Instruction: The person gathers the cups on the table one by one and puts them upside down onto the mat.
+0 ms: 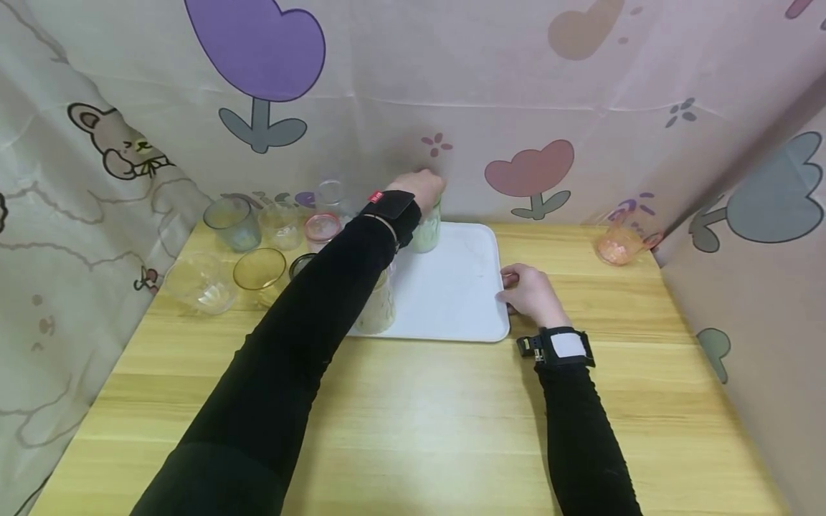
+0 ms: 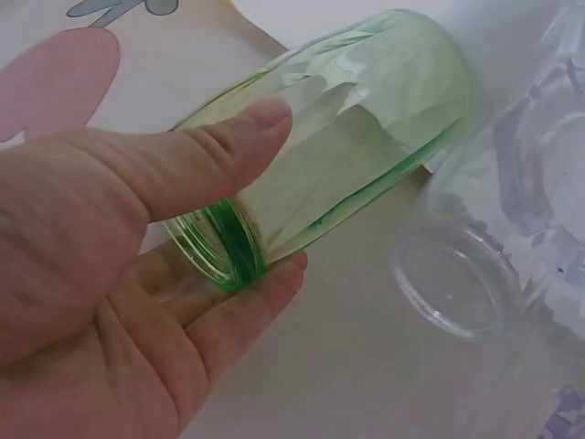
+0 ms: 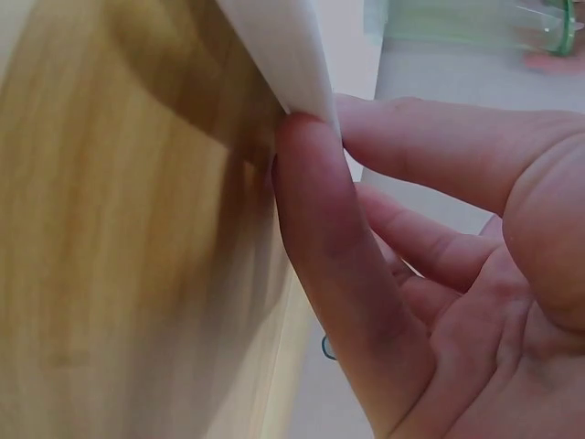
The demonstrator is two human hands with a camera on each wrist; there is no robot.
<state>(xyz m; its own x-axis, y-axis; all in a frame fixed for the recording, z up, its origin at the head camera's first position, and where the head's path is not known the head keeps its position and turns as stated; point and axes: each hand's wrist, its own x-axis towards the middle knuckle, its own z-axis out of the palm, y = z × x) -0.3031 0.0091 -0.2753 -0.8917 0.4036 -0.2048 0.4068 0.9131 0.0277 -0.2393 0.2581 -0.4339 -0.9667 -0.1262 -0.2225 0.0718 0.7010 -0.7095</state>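
Observation:
My left hand (image 1: 421, 188) reaches across to the back left of a white tray (image 1: 452, 294) and grips a tall green-tinted glass (image 1: 427, 233) from above. In the left wrist view, thumb and fingers close round its green-banded end, and the faceted side (image 2: 366, 128) slants away from the palm. My right hand (image 1: 532, 292) pinches the tray's right edge; in the right wrist view the thumb lies on one face of the rim (image 3: 292, 64) and a finger on the other. Near the tray's front left stands a pale patterned glass (image 1: 377, 313), partly covered by the left forearm.
Several clear and tinted glasses crowd the table's left side, among them a bluish glass (image 1: 235, 226), an amber glass (image 1: 260, 272) and a clear glass (image 1: 201, 287). An orange glass mug (image 1: 618, 246) stands at the back right. A printed curtain (image 1: 387, 107) hangs behind the wooden table (image 1: 413, 416).

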